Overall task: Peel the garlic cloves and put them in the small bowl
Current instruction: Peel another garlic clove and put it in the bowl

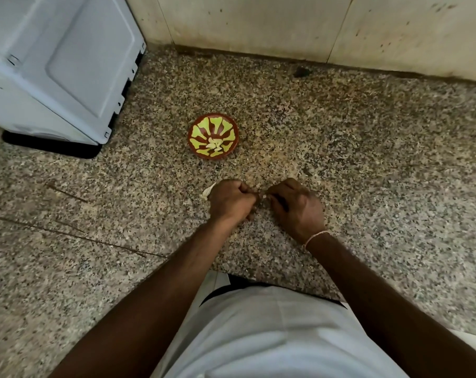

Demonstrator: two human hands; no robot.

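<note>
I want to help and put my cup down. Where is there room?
Bare speckled stone counter lies right of the small red-and-green patterned bowl, up to the cream wall. More lies left of the left hand, below the white appliance. It is crowded between both hands and the bowl.

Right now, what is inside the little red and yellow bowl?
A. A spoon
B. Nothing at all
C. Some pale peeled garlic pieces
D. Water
C: a small pile of pale garlic pieces lies in the bottom of the bowl, which stands on the speckled counter beyond both hands.
</note>
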